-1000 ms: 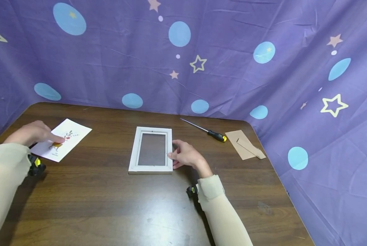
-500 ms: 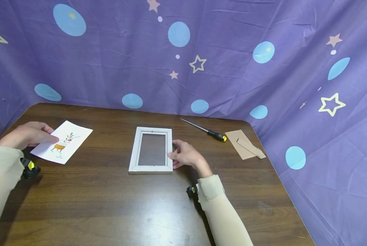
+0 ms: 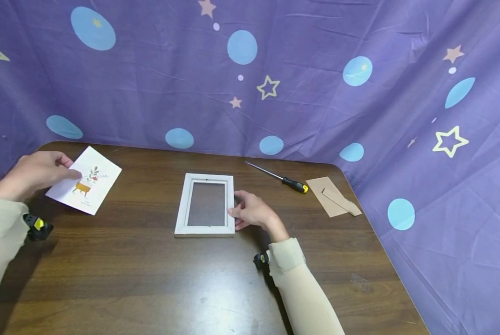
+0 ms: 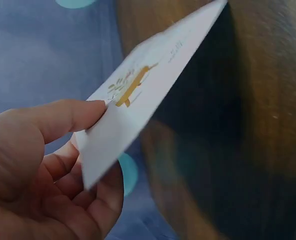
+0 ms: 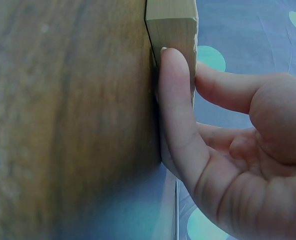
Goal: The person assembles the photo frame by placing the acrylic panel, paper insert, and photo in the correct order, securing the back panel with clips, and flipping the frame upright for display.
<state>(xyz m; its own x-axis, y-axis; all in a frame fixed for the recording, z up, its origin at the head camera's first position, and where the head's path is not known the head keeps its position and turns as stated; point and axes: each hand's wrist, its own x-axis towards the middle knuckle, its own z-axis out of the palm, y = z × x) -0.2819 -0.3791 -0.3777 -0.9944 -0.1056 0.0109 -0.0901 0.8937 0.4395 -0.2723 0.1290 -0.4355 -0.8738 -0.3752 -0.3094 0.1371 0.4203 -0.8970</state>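
Note:
In the head view, my left hand (image 3: 40, 172) pinches the left edge of a white card (image 3: 90, 193) printed with an orange-brown animal and sprigs. The left wrist view shows the thumb on the card's printed face and curled fingers behind it. The card (image 4: 137, 95) is tilted and off the table. A white picture frame (image 3: 180, 214) lies flat near the table's middle, its opening showing a greyish panel. My right hand (image 3: 254, 210) holds the frame's right side. Seen from the right wrist, the thumb touches the top edge of the frame (image 5: 175, 32), with a finger along its side.
Behind the frame to the right lies a screwdriver (image 3: 293, 184) with a black and yellow handle. Further right are a brown board (image 3: 319, 186) and its stand leg (image 3: 342, 202). A purple patterned curtain (image 3: 308, 116) hangs along the wooden table's (image 3: 149, 279) back and right edges.
My left hand has gone from touching the card with a straight finger to gripping its edge and lifting it. The right hand and the frame have kept their places.

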